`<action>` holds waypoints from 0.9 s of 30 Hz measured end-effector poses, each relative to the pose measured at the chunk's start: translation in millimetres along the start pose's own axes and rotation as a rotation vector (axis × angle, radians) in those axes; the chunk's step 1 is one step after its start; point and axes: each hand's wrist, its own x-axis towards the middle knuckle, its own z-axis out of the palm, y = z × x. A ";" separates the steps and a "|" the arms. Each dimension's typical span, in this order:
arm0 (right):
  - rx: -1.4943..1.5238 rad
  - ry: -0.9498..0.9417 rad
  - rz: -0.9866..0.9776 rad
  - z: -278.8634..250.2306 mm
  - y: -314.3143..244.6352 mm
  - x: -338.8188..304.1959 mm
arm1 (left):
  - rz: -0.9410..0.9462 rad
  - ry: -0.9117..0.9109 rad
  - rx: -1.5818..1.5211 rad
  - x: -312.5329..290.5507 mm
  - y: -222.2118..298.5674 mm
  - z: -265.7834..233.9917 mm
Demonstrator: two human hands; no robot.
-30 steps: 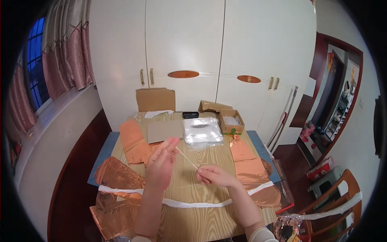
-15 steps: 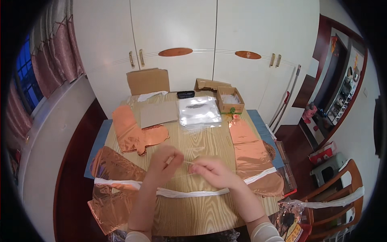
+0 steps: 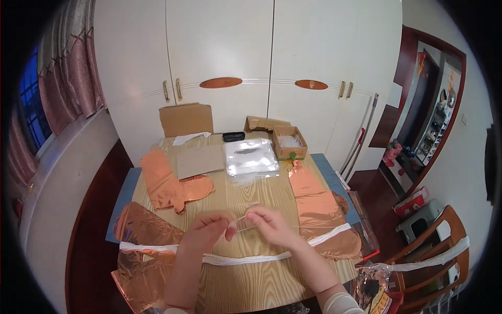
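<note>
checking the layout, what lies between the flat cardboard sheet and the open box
In the head view, a flat stack of clear plastic lies between the cardboard sheet and the open box.

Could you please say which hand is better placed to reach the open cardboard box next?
Probably the right hand: it is nearer the open cardboard box than the left hand is, though both appear to pinch the pale strand.

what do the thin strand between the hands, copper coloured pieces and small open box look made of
Thin strand: perhaps string or elastic, pale; too fine to tell which.
Copper-coloured pieces: probably metallic foil or foil-like film, shiny, given the creases and bright glints.
Small open box: likely cardboard with a matte finish, going by its dull brown walls.
</note>
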 end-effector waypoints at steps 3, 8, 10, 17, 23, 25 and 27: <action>-0.079 -0.010 -0.014 4.2 -2.2 0.5 | -0.064 0.194 0.025 1.8 1.8 4.7; 0.098 0.402 -0.020 -8.6 9.8 3.1 | -0.290 0.205 0.387 3.9 16.4 6.1; 0.050 0.448 0.018 -24.6 15.3 3.5 | -0.309 0.171 0.332 5.2 15.9 3.1; -0.149 0.166 0.147 -3.8 18.5 8.4 | 0.097 0.287 -0.438 8.0 0.7 10.1; -0.126 0.035 -0.075 -8.6 6.7 3.4 | 0.137 0.227 1.181 12.9 -8.3 -15.4; -0.112 0.073 -0.025 -14.4 2.5 6.4 | -0.100 0.065 0.901 9.7 -4.4 -16.1; -0.143 0.084 -0.039 -11.8 7.2 6.9 | -0.165 0.023 0.476 7.9 -8.3 -13.0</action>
